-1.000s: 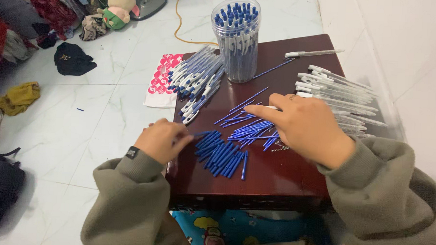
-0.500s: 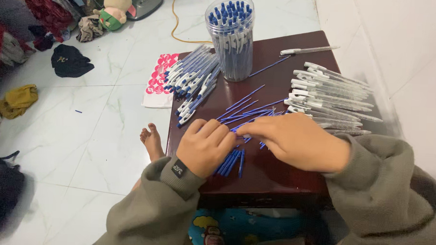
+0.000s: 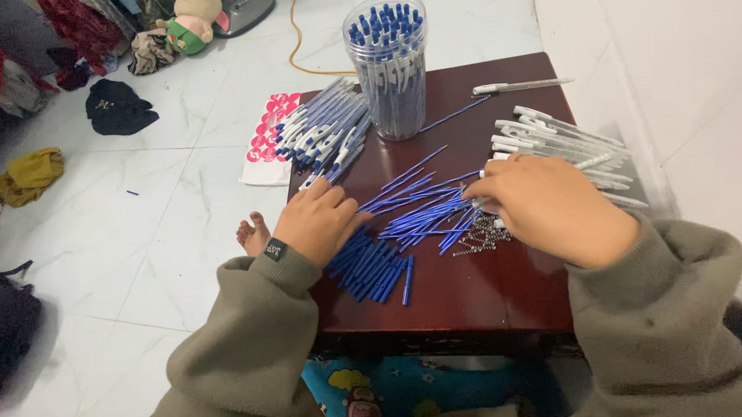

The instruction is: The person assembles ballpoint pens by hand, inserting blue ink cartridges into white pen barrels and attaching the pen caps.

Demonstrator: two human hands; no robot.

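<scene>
Since half a second ago the left hand (image 3: 317, 221) has slid left to the table's (image 3: 474, 311) near-left edge, fingers curled over the blue caps (image 3: 373, 270); whether it grips any cannot be told. The right hand (image 3: 552, 208) lies palm down, fingertips on the blue refills (image 3: 420, 204), with small springs (image 3: 478, 237) just under it and clear barrels (image 3: 554, 141) just beyond. Beyond both hands stand a jar (image 3: 392, 65) of pens and a pile of finished pens (image 3: 324, 133).
</scene>
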